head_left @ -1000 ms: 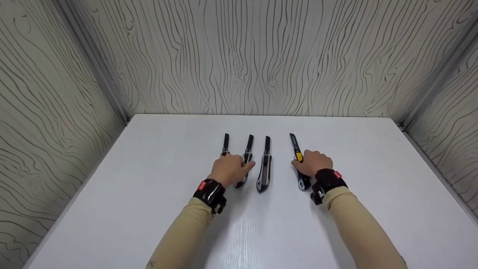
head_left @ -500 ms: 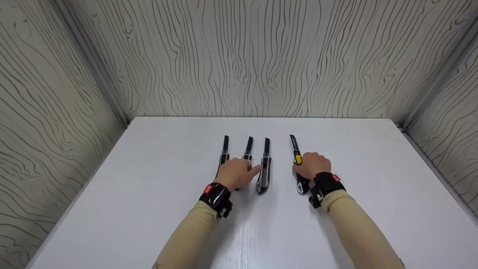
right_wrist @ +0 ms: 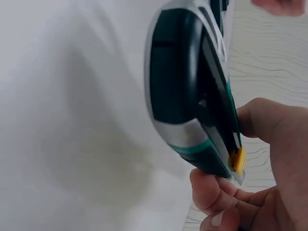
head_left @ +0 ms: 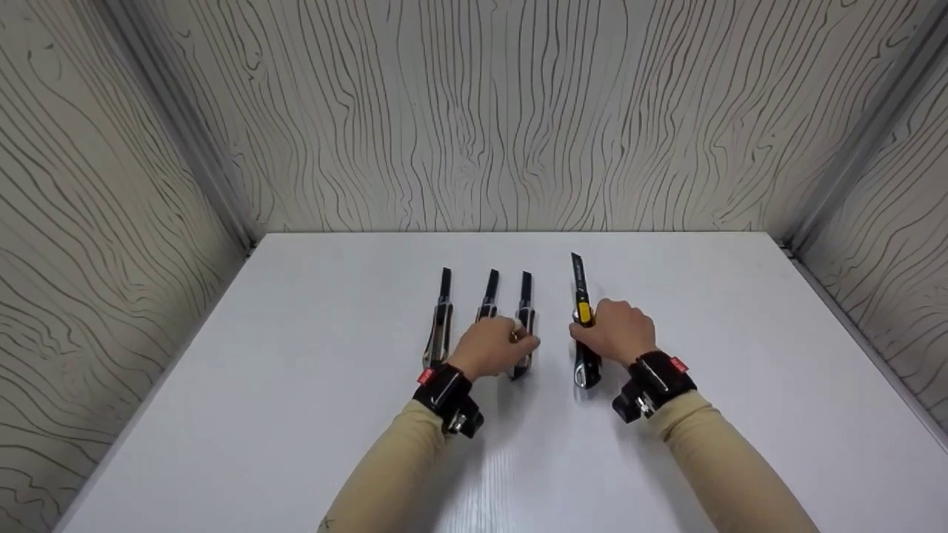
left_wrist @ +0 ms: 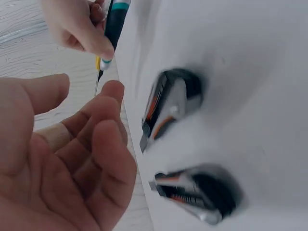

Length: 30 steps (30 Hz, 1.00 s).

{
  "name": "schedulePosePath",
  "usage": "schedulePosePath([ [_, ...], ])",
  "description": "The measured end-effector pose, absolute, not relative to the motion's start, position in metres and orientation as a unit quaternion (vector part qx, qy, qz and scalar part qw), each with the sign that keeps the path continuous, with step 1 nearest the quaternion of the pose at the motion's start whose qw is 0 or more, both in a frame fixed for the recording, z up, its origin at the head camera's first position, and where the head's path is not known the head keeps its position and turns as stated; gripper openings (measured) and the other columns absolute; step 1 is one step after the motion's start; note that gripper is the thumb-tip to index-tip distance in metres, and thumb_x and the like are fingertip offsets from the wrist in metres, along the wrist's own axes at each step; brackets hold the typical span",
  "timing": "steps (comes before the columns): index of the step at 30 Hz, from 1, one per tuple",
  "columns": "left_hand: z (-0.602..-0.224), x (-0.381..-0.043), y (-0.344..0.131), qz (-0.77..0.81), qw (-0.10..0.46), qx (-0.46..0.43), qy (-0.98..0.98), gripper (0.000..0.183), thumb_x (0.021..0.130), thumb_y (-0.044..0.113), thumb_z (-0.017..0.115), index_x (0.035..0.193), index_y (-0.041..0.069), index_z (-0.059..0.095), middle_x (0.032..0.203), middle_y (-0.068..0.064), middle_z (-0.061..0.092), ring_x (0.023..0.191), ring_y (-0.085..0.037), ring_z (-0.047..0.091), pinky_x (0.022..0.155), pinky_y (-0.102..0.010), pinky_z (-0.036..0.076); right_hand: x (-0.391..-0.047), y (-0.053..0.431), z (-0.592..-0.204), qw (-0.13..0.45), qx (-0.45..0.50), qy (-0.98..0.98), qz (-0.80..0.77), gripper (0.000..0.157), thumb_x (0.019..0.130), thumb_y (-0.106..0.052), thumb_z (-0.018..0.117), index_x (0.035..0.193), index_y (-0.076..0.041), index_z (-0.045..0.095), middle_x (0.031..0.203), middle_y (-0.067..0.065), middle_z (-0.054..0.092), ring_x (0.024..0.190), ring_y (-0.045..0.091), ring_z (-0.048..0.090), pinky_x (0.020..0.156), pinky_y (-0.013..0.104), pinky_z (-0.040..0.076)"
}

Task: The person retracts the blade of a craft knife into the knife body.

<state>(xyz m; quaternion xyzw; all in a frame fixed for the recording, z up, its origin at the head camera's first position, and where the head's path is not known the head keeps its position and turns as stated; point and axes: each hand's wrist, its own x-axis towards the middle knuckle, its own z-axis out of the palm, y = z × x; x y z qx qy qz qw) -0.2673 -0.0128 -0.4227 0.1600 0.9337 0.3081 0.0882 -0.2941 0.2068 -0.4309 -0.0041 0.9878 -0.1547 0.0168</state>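
Observation:
My right hand (head_left: 618,331) pinches a utility knife with a yellow slider (head_left: 585,313) between thumb and fingers. Its rounded dark green and silver butt (right_wrist: 178,72) looms large in the right wrist view, held a little off the table. My left hand (head_left: 489,348) is over two grey and black utility knives, one on the left (head_left: 489,292) and one on the right (head_left: 526,292), partly hiding both. In the left wrist view its fingers (left_wrist: 113,149) curve loosely around nothing. Farther left lies another grey and black utility knife (head_left: 439,333), blade pointing away from me.
The white table (head_left: 296,385) extends on both sides of the knives. Behind it rises a wood-grain patterned wall (head_left: 474,111), with similar panels at left and right.
My left hand has moved right, from the leftmost knife toward the third, uncovering the leftmost. My right hand has raised the yellow-slider knife slightly and turned it more upright in view.

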Motion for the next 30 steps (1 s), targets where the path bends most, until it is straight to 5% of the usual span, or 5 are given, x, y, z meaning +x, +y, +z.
schedulePosePath([
  [13,-0.432,-0.255,0.023,0.396,0.224,0.192,0.870,0.030,0.096,0.037,0.060,0.098,0.009,0.072,0.088,-0.005,0.076,0.064,-0.020,0.069,0.054,-0.028,0.057,-0.278,0.197,-0.423,0.008,-0.004,0.987,-0.162,0.040,0.081,-0.046,0.062,0.061,-0.014,0.049,0.055,-0.002,0.045,0.050,0.015,0.045,0.041,0.025,0.031],
  [30,-0.445,-0.248,0.031,0.455,0.224,0.177,0.843,0.018,0.093,0.027,0.066,0.094,0.010,0.068,0.086,-0.012,0.073,0.059,-0.013,0.062,0.053,-0.027,0.056,-0.263,0.205,-0.427,0.010,-0.026,0.977,-0.212,0.051,0.090,-0.057,0.055,0.091,-0.006,0.056,0.070,0.003,0.054,0.060,0.018,0.050,0.047,0.027,0.034],
])
